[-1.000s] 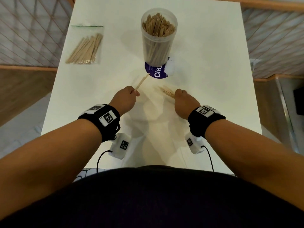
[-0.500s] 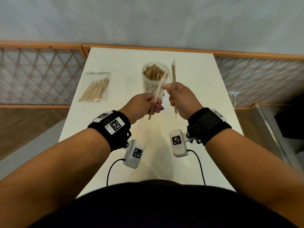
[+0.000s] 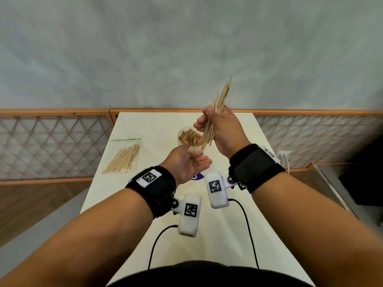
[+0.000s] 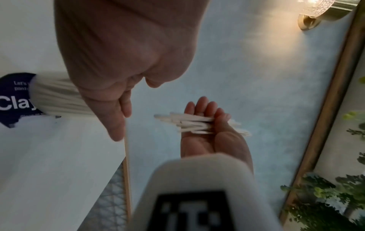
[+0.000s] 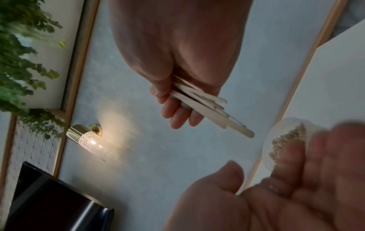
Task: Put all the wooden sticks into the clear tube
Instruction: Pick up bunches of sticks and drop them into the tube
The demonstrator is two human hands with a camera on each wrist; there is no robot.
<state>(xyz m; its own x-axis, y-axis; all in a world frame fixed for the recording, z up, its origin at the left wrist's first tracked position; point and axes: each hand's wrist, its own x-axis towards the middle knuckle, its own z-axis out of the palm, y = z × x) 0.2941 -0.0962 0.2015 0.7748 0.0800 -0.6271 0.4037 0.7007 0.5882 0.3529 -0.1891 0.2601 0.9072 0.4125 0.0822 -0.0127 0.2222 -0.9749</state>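
The clear tube (image 3: 187, 134) stands on the white table (image 3: 238, 224), packed with upright wooden sticks. My right hand (image 3: 222, 131) is raised over the tube's right rim and grips a loose bundle of wooden sticks (image 3: 219, 104), tips slanting up and right. The right wrist view shows the same bundle of sticks (image 5: 209, 107) fanned out under curled fingers (image 5: 177, 115). My left hand (image 3: 191, 162) hovers palm up in front of the tube, fingers spread, holding nothing. The left wrist view has the tube (image 4: 55, 96) behind my left palm (image 4: 122, 54).
A clear zip bag of wooden sticks (image 3: 124, 158) lies flat on the table's left side. A purple label (image 3: 196, 176) lies at the tube's base. Wooden rails with lattice panels (image 3: 51, 141) flank the table. A lit wall lamp (image 5: 88, 139) hangs beyond.
My right hand lifted the bundle from the table to above the tube. My left hand, which pinched a single stick, has opened and is empty. The head view tilted upward.
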